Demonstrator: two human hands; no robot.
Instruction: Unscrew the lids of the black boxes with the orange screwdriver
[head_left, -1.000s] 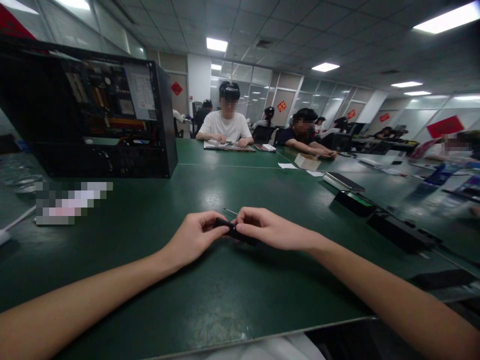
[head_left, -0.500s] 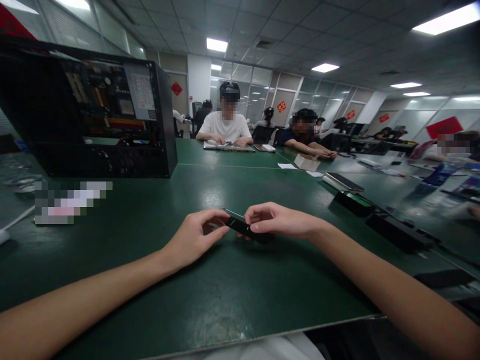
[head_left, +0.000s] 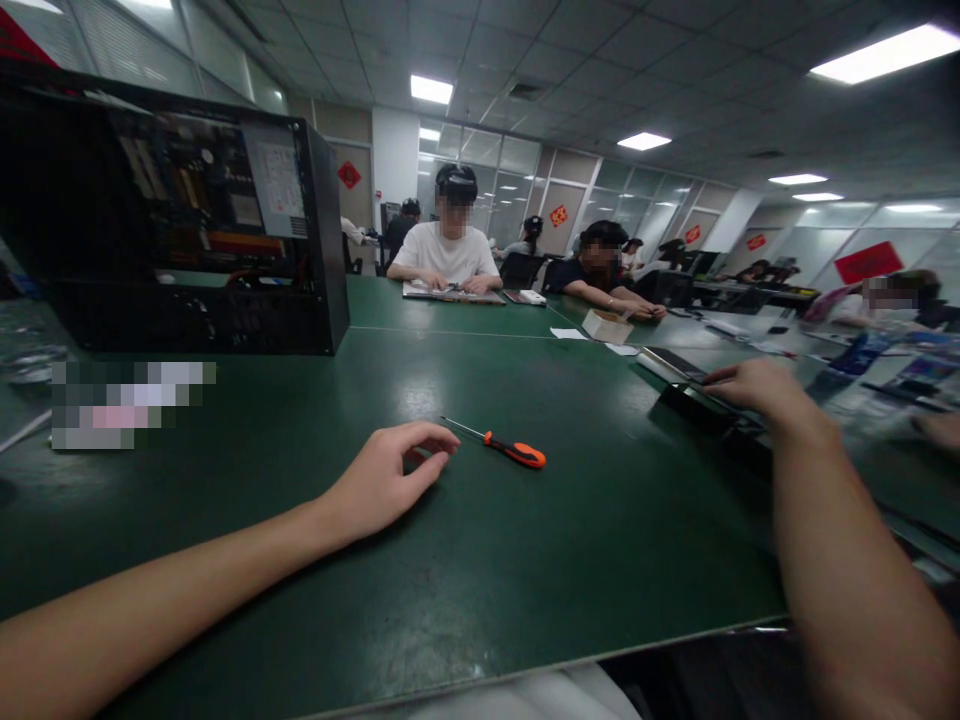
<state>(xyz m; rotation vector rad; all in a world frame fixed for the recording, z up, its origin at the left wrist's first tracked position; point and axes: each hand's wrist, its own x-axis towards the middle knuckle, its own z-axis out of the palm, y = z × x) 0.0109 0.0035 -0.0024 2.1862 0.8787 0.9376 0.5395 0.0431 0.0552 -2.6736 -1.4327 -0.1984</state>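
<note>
One screwdriver (head_left: 517, 450) is lying on the green table (head_left: 480, 570) in front of us, its orange-and-black handle pointing right and its thin metal shaft slanting left, with the tip just beyond the fingertips of our left hand (head_left: 397, 465). We are resting that hand on its side, thumb and curved fingers standing apart with a gap between them. Off to the right, we are holding our right hand (head_left: 761, 385) over a black box (head_left: 691, 412), fingers bent down at its far edge; we are not managing to tell whether they are closing on anything, since their undersides are hidden. Just beyond, a flat pale-edged device (head_left: 654, 365) is lying near a small beige carton (head_left: 607, 326) and a white paper (head_left: 568, 334). On our left, a black computer case (head_left: 326, 240) is standing with its inner parts showing, and a pixelated patch is covering something in front of it. Across the table, a person in white (head_left: 450, 255) is leaning over a flat board (head_left: 454, 296), while another in dark clothing (head_left: 581, 282) is stretching both arms along the tabletop.
</note>
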